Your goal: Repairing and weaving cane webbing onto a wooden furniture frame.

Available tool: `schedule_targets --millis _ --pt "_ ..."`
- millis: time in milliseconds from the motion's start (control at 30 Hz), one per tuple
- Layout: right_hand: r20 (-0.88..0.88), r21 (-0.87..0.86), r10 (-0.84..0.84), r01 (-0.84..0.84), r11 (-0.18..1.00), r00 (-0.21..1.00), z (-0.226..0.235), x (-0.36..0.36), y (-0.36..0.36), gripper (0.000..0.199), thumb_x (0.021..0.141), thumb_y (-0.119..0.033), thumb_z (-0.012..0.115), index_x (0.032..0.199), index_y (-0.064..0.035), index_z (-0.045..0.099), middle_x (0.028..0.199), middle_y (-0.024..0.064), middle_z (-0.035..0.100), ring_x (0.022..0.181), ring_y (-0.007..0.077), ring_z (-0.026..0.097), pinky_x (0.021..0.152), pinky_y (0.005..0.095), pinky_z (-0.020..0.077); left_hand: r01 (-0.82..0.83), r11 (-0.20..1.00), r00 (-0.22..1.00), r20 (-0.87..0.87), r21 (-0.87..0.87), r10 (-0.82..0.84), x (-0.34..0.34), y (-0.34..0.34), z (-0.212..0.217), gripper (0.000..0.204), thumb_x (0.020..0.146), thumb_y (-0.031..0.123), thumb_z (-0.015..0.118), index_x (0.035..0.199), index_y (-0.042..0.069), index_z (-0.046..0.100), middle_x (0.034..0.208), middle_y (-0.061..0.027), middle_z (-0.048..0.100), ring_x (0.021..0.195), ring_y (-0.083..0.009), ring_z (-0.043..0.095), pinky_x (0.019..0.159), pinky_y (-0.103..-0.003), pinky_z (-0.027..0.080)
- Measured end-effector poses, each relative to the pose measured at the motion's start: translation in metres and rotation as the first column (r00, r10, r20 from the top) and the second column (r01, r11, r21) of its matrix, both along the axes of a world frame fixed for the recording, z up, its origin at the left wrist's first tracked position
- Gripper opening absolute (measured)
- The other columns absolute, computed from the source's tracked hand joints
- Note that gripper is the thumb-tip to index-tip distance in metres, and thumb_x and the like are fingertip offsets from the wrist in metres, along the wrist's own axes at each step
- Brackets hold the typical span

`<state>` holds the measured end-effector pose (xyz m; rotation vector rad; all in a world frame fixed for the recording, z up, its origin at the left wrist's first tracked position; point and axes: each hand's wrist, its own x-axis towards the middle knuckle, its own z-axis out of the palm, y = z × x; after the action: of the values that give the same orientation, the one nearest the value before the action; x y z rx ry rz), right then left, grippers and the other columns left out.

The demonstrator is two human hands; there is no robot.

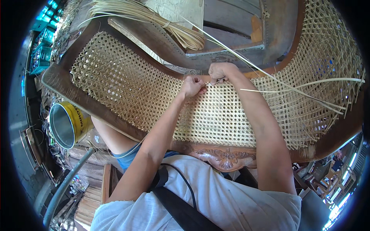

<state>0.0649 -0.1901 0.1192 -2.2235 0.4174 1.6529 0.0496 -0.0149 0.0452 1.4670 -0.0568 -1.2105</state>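
A long curved wooden chair frame point(223, 156) lies across my lap, filled with pale woven cane mesh point(127, 82). Both hands work at the far edge of the mesh, close together. My left hand point(191, 86) pinches a thin cane strand at the weave. My right hand point(220, 72) grips the same area, fingers closed on a cane strip point(246, 61) that runs up and away to the left. More loose strips point(308, 86) trail over the mesh to the right.
A tied bundle of raw cane strips point(154, 17) lies beyond the frame on grey boards. An open yellow metal can point(69, 123) lies on its side at my left. Wooden pieces and clutter point(96, 188) fill the floor at lower left.
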Motion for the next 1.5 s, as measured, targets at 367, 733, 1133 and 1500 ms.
schedule_targets --millis 367,733,1133,1500 --pt "-0.037 0.042 -0.031 0.032 0.999 0.999 0.001 0.008 -0.001 0.023 0.076 -0.017 0.079 0.075 -0.0058 0.059 0.064 0.0025 0.059 0.056 0.0141 0.055 0.047 0.0307 0.0405 0.01 1.0 1.0 -0.002 -0.028 -0.01 0.001 0.001 -0.009 0.021 0.095 0.012 0.058 0.085 -0.006 0.065 0.072 -0.0104 0.068 0.062 -0.0126 0.065 0.055 -0.024 0.055" --pt "-0.173 0.021 0.009 -0.006 1.0 0.985 -0.034 0.015 -0.018 0.026 0.076 -0.025 0.081 0.082 -0.0052 0.066 0.07 0.0052 0.065 0.057 0.0157 0.058 0.047 0.0314 0.0424 0.186 0.98 0.958 0.211 0.072 -0.197 0.002 -0.009 -0.022 0.023 0.091 0.017 0.058 0.083 -0.002 0.068 0.069 -0.0123 0.069 0.062 -0.018 0.067 0.062 -0.034 0.053" --pt "0.058 -0.151 0.208 -0.197 0.969 0.976 0.024 0.008 0.017 0.038 0.071 -0.021 0.081 0.102 -0.0023 0.072 0.1 0.0111 0.073 0.088 0.0237 0.071 0.076 0.0355 0.0559 0.196 0.941 0.808 0.498 0.276 -0.315 -0.005 -0.01 0.001 0.026 0.086 0.024 0.059 0.099 0.003 0.069 0.093 -0.0217 0.07 0.091 -0.0347 0.068 0.082 -0.041 0.052" --pt "0.265 -0.456 0.453 -0.303 0.837 0.851 0.02 -0.013 0.05 0.025 0.086 -0.013 0.055 0.103 -0.0084 0.074 0.106 0.0117 0.072 0.101 0.0249 0.069 0.082 0.0372 0.054 0.062 0.985 0.87 0.475 0.162 -0.133 -0.013 -0.002 -0.007 0.025 0.085 0.022 0.061 0.082 -0.001 0.068 0.083 -0.0239 0.068 0.081 -0.038 0.066 0.077 -0.043 0.051"
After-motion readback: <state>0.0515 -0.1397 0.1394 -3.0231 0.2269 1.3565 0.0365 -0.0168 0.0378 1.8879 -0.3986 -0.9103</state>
